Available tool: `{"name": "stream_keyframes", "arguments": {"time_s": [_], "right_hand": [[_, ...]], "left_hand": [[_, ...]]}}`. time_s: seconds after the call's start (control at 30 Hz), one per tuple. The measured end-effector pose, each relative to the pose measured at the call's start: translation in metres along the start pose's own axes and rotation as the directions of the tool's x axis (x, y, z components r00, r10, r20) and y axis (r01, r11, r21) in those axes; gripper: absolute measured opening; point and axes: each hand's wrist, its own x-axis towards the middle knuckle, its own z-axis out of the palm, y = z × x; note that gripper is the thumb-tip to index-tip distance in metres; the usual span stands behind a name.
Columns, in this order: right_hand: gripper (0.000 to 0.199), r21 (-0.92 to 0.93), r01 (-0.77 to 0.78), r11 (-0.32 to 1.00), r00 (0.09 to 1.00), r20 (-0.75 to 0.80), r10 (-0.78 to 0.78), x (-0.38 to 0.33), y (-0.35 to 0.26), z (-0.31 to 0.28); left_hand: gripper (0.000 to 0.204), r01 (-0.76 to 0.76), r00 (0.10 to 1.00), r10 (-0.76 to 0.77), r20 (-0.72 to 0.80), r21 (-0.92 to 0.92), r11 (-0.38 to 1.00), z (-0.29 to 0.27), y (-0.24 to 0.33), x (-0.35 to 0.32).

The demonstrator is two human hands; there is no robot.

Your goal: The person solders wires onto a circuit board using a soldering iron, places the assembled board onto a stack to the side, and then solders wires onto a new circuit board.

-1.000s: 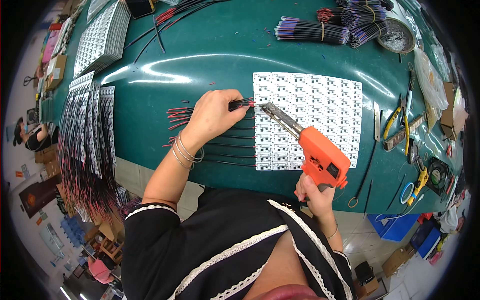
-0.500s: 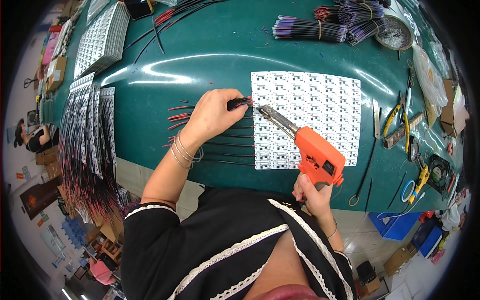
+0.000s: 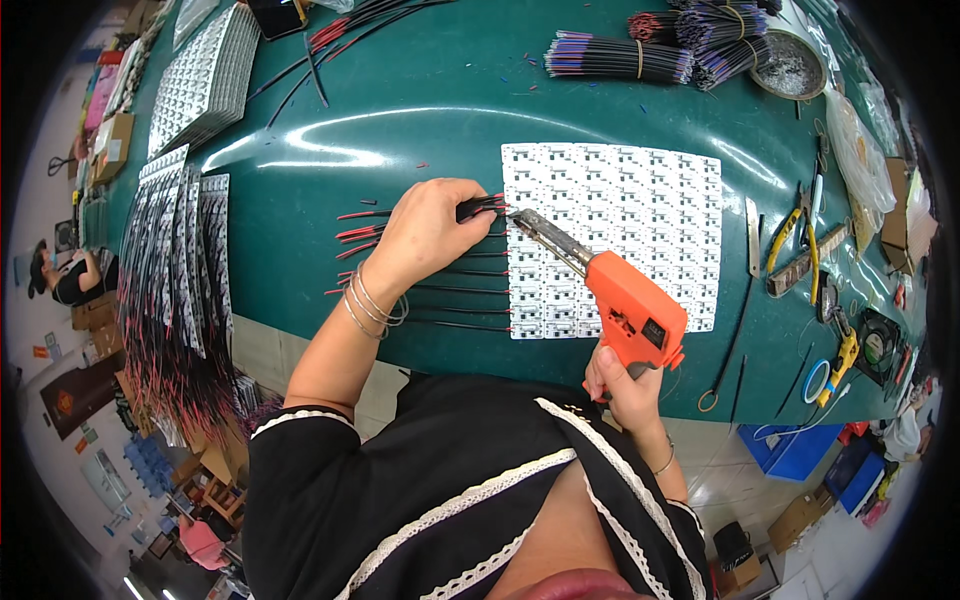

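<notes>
A white circuit board panel (image 3: 640, 240) made of many small units lies flat on the green table. My left hand (image 3: 430, 225) pinches a few black wires (image 3: 480, 206) with red ends at the panel's upper left edge. Several more black wires (image 3: 460, 290) run from that edge leftward under my wrist. In my right hand (image 3: 625, 385) is an orange soldering gun (image 3: 635, 310), gripped by its handle. Its metal tip reaches the panel's left edge, just beside the pinched wire ends; whether it touches them is too small to tell.
Wired panels (image 3: 180, 270) hang over the table's left edge, near a stack of bare panels (image 3: 203, 75). Bundled wires (image 3: 620, 58) and a round dish (image 3: 790, 66) sit at the far right. Pliers (image 3: 790, 240), a steel ruler (image 3: 753, 237) and a small fan (image 3: 880, 345) lie rightward.
The soldering gun and its tip have shifted very slightly left. My left hand stays in place on the wires.
</notes>
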Motion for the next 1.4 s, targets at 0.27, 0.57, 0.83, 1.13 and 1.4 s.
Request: {"name": "stream_keyframes", "arguments": {"time_s": [0.27, 0.57, 0.83, 1.13, 1.4], "right_hand": [[0.036, 0.084, 0.13, 0.988, 0.991, -0.052, -0.126, 0.004, -0.018, -0.001], [0.038, -0.006, 0.192, 0.981, 0.98, -0.046, -0.192, 0.024, -0.032, -0.004], [0.039, 0.007, 0.186, 0.983, 0.982, -0.047, -0.185, 0.03, -0.027, -0.001], [0.029, -0.02, 0.138, 0.99, 0.99, -0.026, -0.138, 0.026, -0.027, 0.0], [0.021, -0.059, 0.06, 0.997, 0.997, -0.036, -0.062, 0.024, -0.023, -0.002]], "left_hand": [[0.018, -0.012, 1.0, 0.012, -0.011, 0.001, 1.0, 0.0, 0.0, 0.0], [0.014, 0.035, 0.999, -0.031, 0.025, -0.186, 0.982, -0.013, -0.004, 0.0], [0.014, -0.107, 0.987, 0.105, -0.117, -0.009, 0.994, -0.018, -0.007, 0.007], [0.019, 0.072, 0.997, -0.072, -0.002, -0.036, 0.997, -0.018, -0.001, 0.015], [0.022, 0.105, 0.994, -0.104, 0.024, -0.037, 0.994, -0.016, 0.001, 0.017]]}}
